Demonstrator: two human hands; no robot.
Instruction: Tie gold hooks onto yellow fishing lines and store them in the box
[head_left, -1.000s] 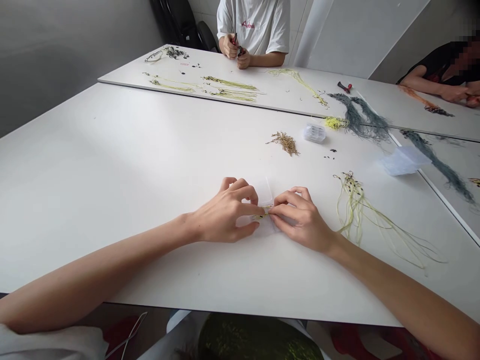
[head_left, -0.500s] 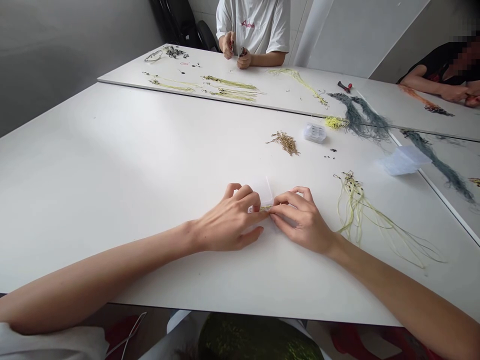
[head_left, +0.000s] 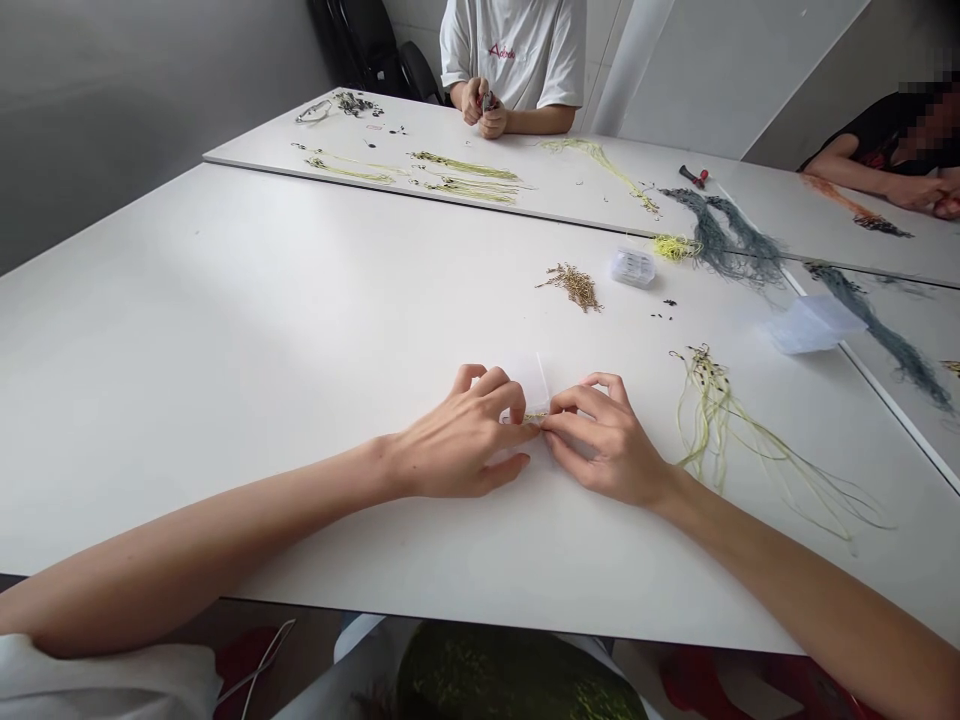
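Note:
A small clear plastic box (head_left: 534,385) stands on the white table in front of me, its see-through lid raised. Small gold and yellow pieces show along its inside, partly covered by my fingers. My left hand (head_left: 472,435) reaches over the box's left side, fingers bent and closed on its front edge. From the right, my right hand (head_left: 607,440) pinches at the front corner, its fingertips almost meeting those of the left. Any tiny piece between the fingertips is too small to make out. To the right lies a bundle of yellow-green fishing lines with dark hooks (head_left: 709,400).
Behind my hands are a pile of gold hooks (head_left: 574,288), a closed clear box (head_left: 633,268) and yellow cord (head_left: 673,247). Another open clear box (head_left: 814,325) stands right, near grey-blue line bundles (head_left: 720,235). Across the table a person in white (head_left: 514,60) holds pliers; another sits far right.
My hands stay at the box with almost no change. The whole view has shifted slightly. The co-worker across has brought both hands together around the pliers.

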